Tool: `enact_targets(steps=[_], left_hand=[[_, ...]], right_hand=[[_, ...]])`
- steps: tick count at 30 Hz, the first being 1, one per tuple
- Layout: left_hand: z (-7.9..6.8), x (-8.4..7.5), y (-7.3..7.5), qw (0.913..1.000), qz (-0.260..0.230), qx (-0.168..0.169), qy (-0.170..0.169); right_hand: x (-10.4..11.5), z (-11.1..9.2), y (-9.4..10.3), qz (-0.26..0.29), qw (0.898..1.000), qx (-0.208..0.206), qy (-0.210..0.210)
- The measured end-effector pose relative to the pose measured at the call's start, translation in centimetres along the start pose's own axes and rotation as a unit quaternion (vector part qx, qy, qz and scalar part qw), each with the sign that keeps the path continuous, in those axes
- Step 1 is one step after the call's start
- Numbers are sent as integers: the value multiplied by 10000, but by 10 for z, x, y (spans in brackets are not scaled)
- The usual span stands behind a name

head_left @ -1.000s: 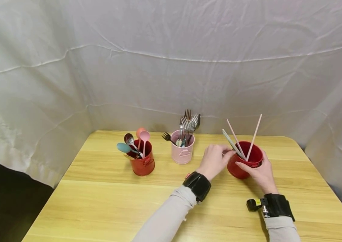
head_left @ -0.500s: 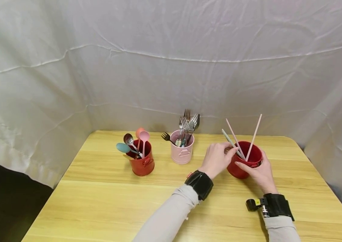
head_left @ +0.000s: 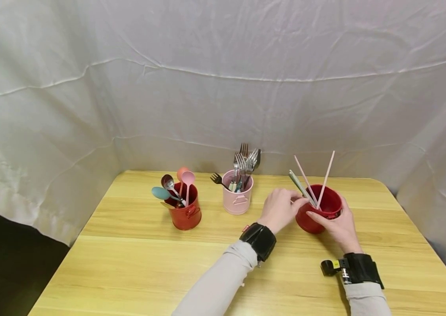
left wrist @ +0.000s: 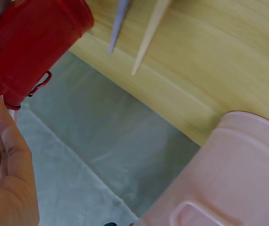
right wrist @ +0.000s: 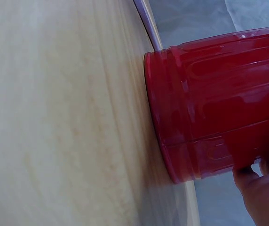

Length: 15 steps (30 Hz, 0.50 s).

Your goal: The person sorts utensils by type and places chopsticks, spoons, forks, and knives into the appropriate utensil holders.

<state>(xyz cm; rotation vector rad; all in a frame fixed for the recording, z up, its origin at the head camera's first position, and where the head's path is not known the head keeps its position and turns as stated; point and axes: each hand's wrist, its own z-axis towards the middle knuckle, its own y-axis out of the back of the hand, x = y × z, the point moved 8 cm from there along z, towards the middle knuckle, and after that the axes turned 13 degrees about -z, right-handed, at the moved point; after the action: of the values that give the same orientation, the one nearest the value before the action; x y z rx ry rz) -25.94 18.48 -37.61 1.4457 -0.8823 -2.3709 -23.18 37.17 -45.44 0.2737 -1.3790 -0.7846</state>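
My right hand (head_left: 339,226) grips the red bucket (head_left: 308,224), its thumb at the near rim. Inside lean two pink chopsticks (head_left: 326,177) and some pale green chopsticks (head_left: 300,183). Thumb and fingertips of my left hand (head_left: 279,210) pinch the green ones at the left rim; the exact contact is partly hidden. In the left wrist view, my left hand (left wrist: 12,165) has its fingertips by the bucket's rim. A purplish stick (left wrist: 119,26) and a beige stick (left wrist: 151,37) lie on the table beside the bucket; in the head view the left hand seems to hide them.
A pink bucket (head_left: 237,204) holding several forks (head_left: 242,162) stands left of my left hand. Farther left is another red bucket (head_left: 186,219) with several spoons (head_left: 188,177). A pale curtain (head_left: 223,109) rises behind the wooden table (head_left: 148,272).
The right pink chopstick has swung left at its top. My left fingers have shifted slightly among the green chopsticks, which have spread apart a little. The right hand has stayed on the bucket.
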Motion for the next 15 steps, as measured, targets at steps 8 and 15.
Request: enact_targets(steps=[8,15], left_hand=[[-7,20,-1,9984,-55,366,434],[-14,43,3,9935,140,523,1000]], right_hand=[[-3,1,0,-39,10000,27,-51],[-3,1,-1,-17,10000,35,-70]])
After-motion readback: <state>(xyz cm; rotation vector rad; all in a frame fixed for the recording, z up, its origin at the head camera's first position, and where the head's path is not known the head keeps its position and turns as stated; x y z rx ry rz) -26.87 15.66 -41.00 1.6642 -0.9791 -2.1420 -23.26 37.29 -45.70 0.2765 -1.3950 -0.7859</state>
